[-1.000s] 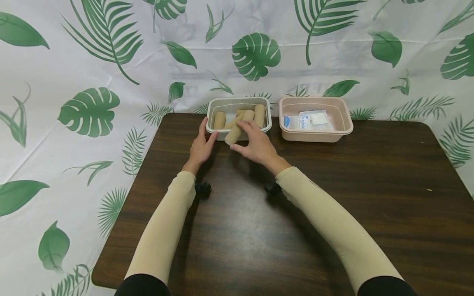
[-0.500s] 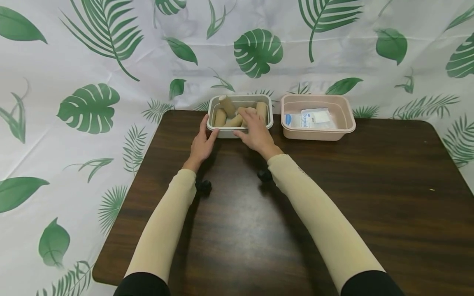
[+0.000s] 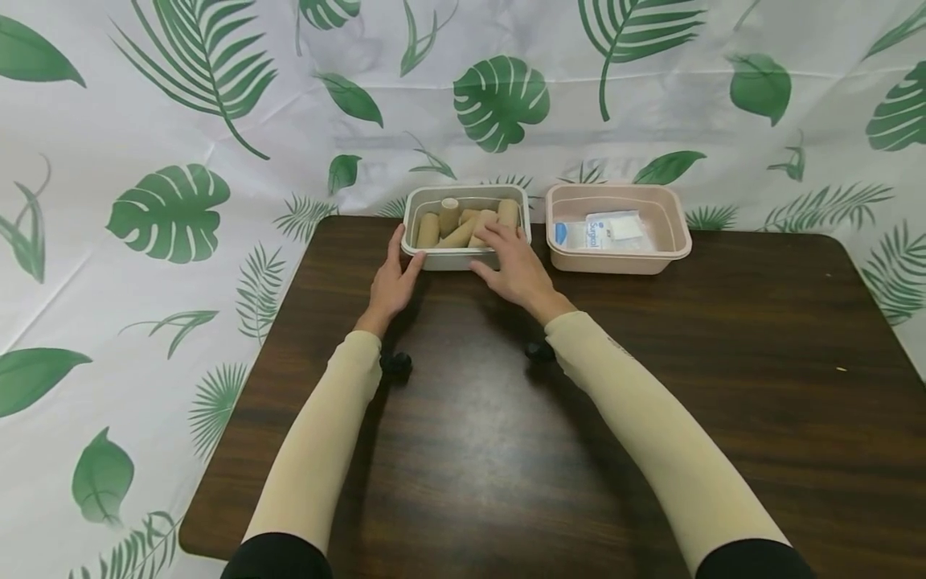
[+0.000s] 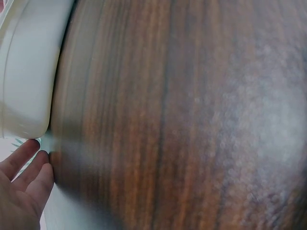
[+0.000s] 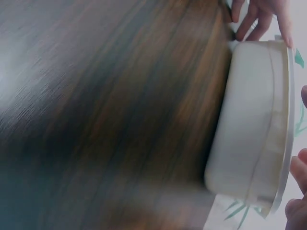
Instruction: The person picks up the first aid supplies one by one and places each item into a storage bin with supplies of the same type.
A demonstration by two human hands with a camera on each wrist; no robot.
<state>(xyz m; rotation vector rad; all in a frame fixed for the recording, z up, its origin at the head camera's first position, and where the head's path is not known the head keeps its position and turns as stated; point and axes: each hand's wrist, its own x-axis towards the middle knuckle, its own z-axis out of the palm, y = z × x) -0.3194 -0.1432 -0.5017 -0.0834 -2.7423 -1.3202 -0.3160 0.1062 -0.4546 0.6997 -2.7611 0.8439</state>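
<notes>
A pale grey-white box [image 3: 463, 260] stands at the table's back edge with several tan rolls in it, which look like bandage rolls. One roll [image 3: 449, 215] sits near the back wall, end up; another roll [image 3: 428, 231] leans at the left end. My left hand [image 3: 390, 281] touches the box's left end with straight fingers, thumb at the front rim. My right hand [image 3: 519, 269] reaches over the right front rim, fingertips by a roll [image 3: 483, 226] and thumb apart from them. In the right wrist view, only parts of its fingers [image 5: 300, 170] show at the edge.
Right of the grey-white box is a pink box [image 3: 618, 261] holding flat white packets [image 3: 608, 232], one with blue print. Both boxes stand on a dark wooden table [image 3: 463, 434]. A white cloth with green leaves [image 3: 499, 104] hangs behind.
A roll that my right hand held slanted over the front rim has left the hand. A roll leaning up at the back has sunk lower. My right hand has shifted right; the left stayed.
</notes>
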